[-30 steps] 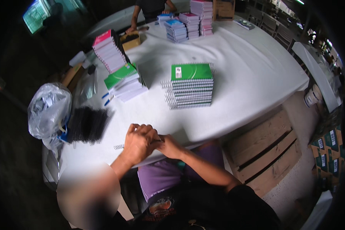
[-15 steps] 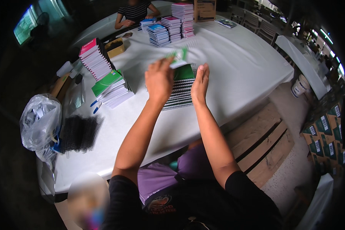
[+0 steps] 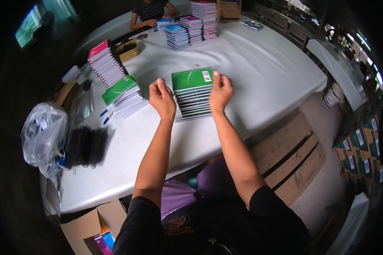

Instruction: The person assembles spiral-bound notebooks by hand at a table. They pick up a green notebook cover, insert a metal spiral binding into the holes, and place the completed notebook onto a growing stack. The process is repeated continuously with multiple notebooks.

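Note:
A stack of green-covered spiral notebooks [image 3: 192, 79] lies in front of me, its lower layers showing rows of wire edges. Just off its left side is my left hand [image 3: 162, 101], fingers curled in and thumb up, with nothing visible in it. My right hand [image 3: 221, 94] is closed at the right edge of the stack, its thumb by the corner of the top notebook. To the left stand a fanned pile of green-covered books [image 3: 122, 97] and a bundle of black spiral coils [image 3: 89, 146]. Two blue-tipped pens [image 3: 107, 118] lie beside the pile.
A tall stack of red-covered books [image 3: 104, 63], a yellow tray [image 3: 128, 52] and blue and pink stacks [image 3: 190, 32] stand farther back. A clear plastic bag [image 3: 44, 134] sits at the left edge, an open carton [image 3: 86, 223] below. Across the table sits another person [image 3: 151, 13].
The green notebook that was blurred above the stack now lies on top of it. My left hand has moved left and down; my right hand's stretched fingers have curled in.

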Action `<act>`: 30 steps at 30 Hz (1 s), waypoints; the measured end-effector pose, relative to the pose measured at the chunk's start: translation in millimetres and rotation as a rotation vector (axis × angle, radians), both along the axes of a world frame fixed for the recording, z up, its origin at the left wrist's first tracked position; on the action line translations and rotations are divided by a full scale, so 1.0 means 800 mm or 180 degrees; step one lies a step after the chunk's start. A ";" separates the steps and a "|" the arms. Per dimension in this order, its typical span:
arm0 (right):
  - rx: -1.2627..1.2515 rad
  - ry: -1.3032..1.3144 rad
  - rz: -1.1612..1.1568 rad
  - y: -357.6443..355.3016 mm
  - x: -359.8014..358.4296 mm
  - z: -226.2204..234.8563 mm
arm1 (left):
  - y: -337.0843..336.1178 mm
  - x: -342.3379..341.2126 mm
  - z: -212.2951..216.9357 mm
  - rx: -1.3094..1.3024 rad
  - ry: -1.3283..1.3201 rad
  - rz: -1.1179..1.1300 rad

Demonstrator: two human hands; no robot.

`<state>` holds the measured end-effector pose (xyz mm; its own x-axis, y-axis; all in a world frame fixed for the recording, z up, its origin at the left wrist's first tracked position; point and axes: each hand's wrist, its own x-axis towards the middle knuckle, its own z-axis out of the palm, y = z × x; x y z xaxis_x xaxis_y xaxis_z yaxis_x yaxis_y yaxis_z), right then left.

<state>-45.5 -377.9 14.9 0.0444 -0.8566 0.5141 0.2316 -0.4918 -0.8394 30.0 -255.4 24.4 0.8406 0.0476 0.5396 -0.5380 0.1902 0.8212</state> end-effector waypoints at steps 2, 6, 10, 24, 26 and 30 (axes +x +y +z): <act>0.0114 -0.0404 0.0154 0.001 -0.016 0.005 | 0.040 0.040 0.007 0.0339 -0.0680 0.0392; -0.0217 -0.0698 0.0329 0.034 -0.053 0.006 | 0.161 0.110 0.028 0.3872 -0.1784 0.2226; -0.0690 -0.0224 0.1636 0.111 -0.073 -0.030 | 0.211 0.069 0.047 0.3631 -0.0936 0.1515; 0.0076 0.0806 0.4488 0.148 -0.059 -0.065 | 0.221 -0.087 -0.087 0.1337 0.1240 -0.1327; 0.0232 0.1075 0.4661 0.145 -0.064 -0.070 | 0.244 -0.063 -0.083 0.3739 -0.0402 -0.0221; 0.0235 0.1105 0.4494 0.147 -0.058 -0.081 | 0.312 0.046 -0.068 0.4785 -0.0467 0.2365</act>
<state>-91.6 -260.0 -50.0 0.9654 -0.0190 0.2600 0.2603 0.0148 -0.9654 66.9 -5.5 -29.7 0.8161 -0.2110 0.5380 -0.2278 -0.9730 -0.0361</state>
